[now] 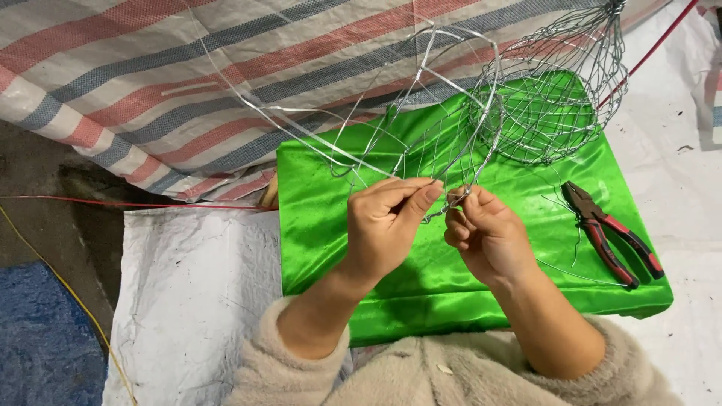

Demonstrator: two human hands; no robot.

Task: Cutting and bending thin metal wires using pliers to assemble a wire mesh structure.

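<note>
Both hands are up over the green cloth [391, 256], working close together on a half-made wire mesh frame [421, 150]. The left hand [387, 225] is closed, thumb and forefinger pinched on a thin wire strand at the frame's lower edge. The right hand [485, 233] is curled tight just beside it, fingers gripping the same bottom edge of the mesh, the two hands nearly touching. The frame rises from the fingers, its loose flat wire ends sticking out above and to the left.

Behind it, on the far right part of the cloth, sits a finished wire basket [553, 105], round and tilted on its side, just beside the frame. To the right of the right hand lie pliers [613, 237] with red and black handles, flat on the cloth, untouched. A striped tarp [150, 83] of red, blue and white covers the background, and white sheeting [195, 286] lies under the cloth on the left.
</note>
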